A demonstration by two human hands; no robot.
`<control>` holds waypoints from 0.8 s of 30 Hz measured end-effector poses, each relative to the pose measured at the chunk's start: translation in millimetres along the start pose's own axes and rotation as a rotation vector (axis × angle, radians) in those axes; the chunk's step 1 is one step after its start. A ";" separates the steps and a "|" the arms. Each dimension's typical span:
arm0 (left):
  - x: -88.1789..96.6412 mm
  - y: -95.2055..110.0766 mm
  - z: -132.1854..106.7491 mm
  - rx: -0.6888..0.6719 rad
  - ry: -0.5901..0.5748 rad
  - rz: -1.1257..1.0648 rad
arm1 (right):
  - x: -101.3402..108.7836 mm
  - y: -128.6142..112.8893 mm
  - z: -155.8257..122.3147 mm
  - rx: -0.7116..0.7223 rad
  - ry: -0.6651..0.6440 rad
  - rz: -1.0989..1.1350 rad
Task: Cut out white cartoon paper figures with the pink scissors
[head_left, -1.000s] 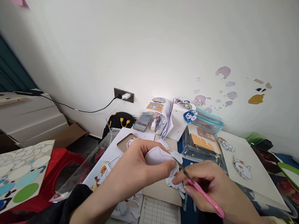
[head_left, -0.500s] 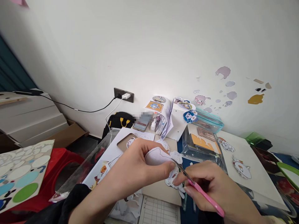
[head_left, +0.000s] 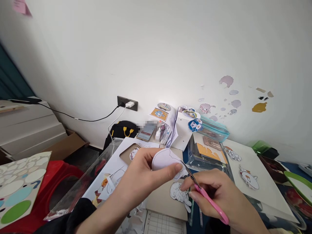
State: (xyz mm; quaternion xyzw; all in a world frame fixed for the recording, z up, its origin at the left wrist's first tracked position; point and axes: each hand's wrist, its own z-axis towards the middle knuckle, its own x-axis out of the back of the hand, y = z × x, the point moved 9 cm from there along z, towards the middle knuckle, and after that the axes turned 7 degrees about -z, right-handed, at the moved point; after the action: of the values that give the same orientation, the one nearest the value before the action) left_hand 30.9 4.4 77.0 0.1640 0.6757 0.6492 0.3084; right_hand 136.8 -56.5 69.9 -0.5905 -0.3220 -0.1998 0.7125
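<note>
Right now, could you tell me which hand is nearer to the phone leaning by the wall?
Left. The left hand lies just below the phone, while the right hand sits farther off, lower right.

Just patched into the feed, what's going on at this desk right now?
A person is cutting paper. The left hand pinches a white paper cut-out between thumb and fingers, and the right hand works pink-handled scissors with the blade tips at the paper's edge. Under the hands a cartoon cut-out lies on brown cardboard, and more stickers lie on the white sheet to the right.
</note>
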 end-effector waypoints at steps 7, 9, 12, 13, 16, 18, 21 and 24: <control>-0.9 -0.5 -1.6 0.009 0.035 0.014 | -1.1 -1.0 -1.2 0.031 -0.012 0.017; -1.0 0.0 -2.5 0.011 0.031 0.021 | 0.0 -0.5 -1.1 0.031 -0.012 0.031; -0.2 0.9 -3.7 0.010 0.030 0.021 | 0.4 0.4 -0.8 0.034 -0.021 0.053; 0.3 1.1 -3.8 0.009 0.030 0.019 | 0.3 1.0 -0.6 0.031 -0.021 0.051; 0.9 1.6 -3.5 0.009 0.024 0.015 | -1.4 0.3 -0.1 0.042 -0.023 0.025; 1.2 1.5 -3.5 0.012 0.019 0.015 | -1.3 -0.1 0.2 0.040 -0.013 0.008; 1.7 0.8 -4.2 0.014 0.015 0.023 | 0.0 0.5 0.4 0.027 -0.004 -0.001; 2.0 1.0 -4.9 0.009 0.021 0.027 | -0.3 1.8 0.5 0.021 -0.019 -0.008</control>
State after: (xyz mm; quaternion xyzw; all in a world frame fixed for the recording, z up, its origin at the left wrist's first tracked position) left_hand 26.1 1.9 77.4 0.1677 0.6797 0.6518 0.2916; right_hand 137.7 -55.6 68.5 -0.5834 -0.3332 -0.1937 0.7149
